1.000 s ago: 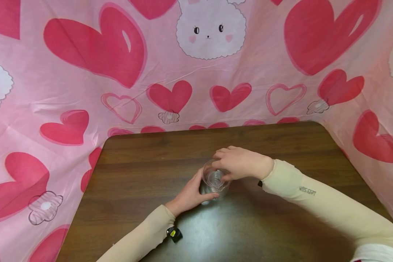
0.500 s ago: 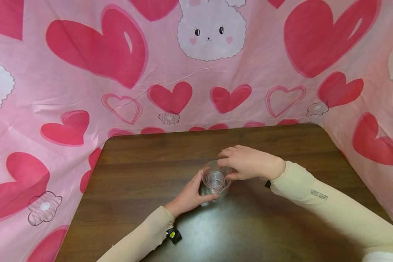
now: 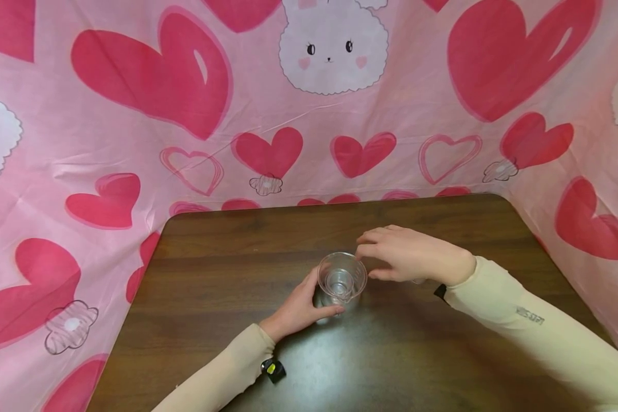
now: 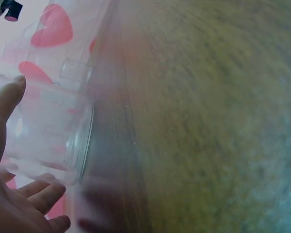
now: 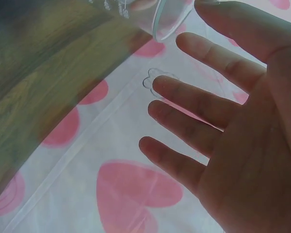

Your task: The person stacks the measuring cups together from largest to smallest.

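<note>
A clear glass beaker (image 3: 359,274) stands upright on the table, and a smaller round of clear glass (image 3: 339,282) shows inside its rim. My left hand (image 3: 301,306) holds the beaker round its left side, thumb toward me and fingers on the far side. In the left wrist view the beaker (image 4: 46,131) lies between thumb and fingers. My right hand (image 3: 396,252) is just right of the rim, holding nothing. Its fingers are spread and nearly straight in the right wrist view, with the beaker's rim (image 5: 157,22) close to thumb and forefinger.
A brown wood-grain table (image 3: 226,343) lies under both hands. Another small clear glass piece (image 3: 418,281) peeks out from behind my right wrist. Pink heart-patterned cloth (image 3: 309,109) hangs along the back and sides of the table.
My right hand has come out of the beaker's mouth and moved right, past the rim. The left hand and beaker have stayed in place.
</note>
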The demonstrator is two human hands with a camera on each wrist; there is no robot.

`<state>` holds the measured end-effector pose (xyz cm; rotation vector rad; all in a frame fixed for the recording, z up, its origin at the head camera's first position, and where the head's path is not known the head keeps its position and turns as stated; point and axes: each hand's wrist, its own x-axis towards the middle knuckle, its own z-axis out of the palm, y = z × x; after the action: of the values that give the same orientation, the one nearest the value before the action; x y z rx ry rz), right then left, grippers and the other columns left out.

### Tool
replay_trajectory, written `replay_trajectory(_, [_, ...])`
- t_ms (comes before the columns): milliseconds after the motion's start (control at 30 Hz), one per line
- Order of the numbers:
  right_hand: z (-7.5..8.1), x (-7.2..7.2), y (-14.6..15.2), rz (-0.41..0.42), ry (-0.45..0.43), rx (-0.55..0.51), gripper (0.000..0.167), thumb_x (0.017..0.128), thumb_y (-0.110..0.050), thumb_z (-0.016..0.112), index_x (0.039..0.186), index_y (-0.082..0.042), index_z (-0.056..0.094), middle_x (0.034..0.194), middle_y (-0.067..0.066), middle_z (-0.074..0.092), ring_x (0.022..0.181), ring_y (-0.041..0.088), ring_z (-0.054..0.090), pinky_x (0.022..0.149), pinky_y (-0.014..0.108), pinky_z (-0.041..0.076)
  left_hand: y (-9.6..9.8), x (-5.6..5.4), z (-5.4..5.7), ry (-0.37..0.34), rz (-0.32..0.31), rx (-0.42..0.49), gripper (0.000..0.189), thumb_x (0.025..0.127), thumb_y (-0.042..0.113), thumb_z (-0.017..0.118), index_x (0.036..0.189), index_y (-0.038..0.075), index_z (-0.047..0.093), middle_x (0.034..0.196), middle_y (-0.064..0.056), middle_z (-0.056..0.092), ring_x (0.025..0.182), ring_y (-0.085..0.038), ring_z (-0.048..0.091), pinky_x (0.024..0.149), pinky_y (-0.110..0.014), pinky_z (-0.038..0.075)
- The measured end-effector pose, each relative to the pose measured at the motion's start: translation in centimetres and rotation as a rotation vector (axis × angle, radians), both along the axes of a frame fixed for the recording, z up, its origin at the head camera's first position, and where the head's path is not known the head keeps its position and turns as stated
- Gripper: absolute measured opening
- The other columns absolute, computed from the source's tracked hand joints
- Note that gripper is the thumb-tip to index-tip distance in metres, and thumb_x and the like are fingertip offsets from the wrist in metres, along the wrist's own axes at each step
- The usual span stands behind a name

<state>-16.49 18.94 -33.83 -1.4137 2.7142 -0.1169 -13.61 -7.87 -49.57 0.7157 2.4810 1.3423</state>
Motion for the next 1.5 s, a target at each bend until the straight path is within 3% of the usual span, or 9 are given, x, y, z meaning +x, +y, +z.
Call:
replay_trajectory(500, [-0.2,0.3,2.5,-0.035,0.028,-0.061,0.034,0.089,-0.025,0.083,0.117,-0.015,0.067,0.12,0.006,0.067,0.111,0.029,0.066,0.098,0.054,0.052,0.1,0.0,0.4,0.013,0.004,-0.004,0.098,0.086,0.044,0.086,0.162,0.019,0.029,0.159,-0.004,0.044,0.143,-0.019,0.046,0.116,-0.046,0.039])
replay_trajectory(1067, [-1.3,0.9,5.4,-0.104,0.018,-0.059,0.04,0.086,-0.02,0.085,0.121,-0.015,0.068,0.12,0.005,0.068,0.104,0.027,0.066,0.094,0.053,0.054,0.1,0.0,0.4,-0.002,0.005,-0.005,0.097,0.086,0.042,0.086,0.162,0.019,0.03,0.159,-0.004,0.044,0.144,-0.018,0.044,0.118,-0.047,0.037])
replay_trajectory(1500, [-2.1,1.0,7.1,-0.151,-0.016,-0.056,0.039,0.086,-0.019,0.085,0.121,-0.014,0.069,0.121,0.008,0.068,0.11,0.033,0.066,0.094,0.056,0.054,0.1,0.0,0.1,0.0,0.006,0.001,0.097,0.087,0.044,0.085,0.162,0.02,0.029,0.159,-0.004,0.044,0.144,-0.019,0.044,0.117,-0.047,0.038])
